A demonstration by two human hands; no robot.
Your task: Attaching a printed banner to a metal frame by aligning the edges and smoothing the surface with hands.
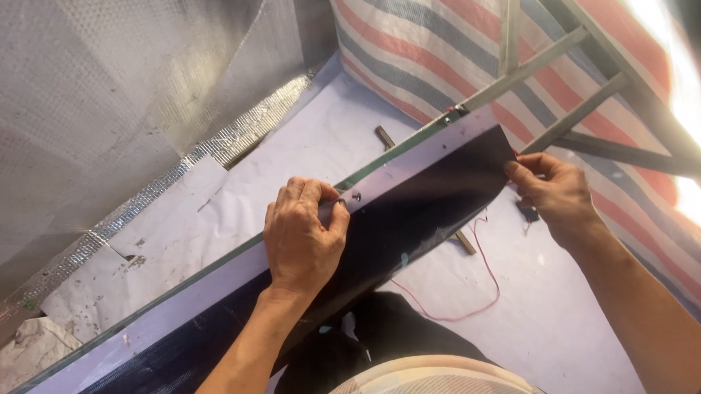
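My left hand (303, 238) pinches the dark film's (415, 209) upper edge against the glass pane (211, 280). My right hand (554, 190) grips the film's far corner, lifting it slightly.

We have one view only, from a head-worn camera. It looks steeply down and forward over our own forearms, close in. The glass pane (210, 268) runs diagonally, lower left to upper right; a striped tarp (439, 48) fills the far top. No second view overlaps it.
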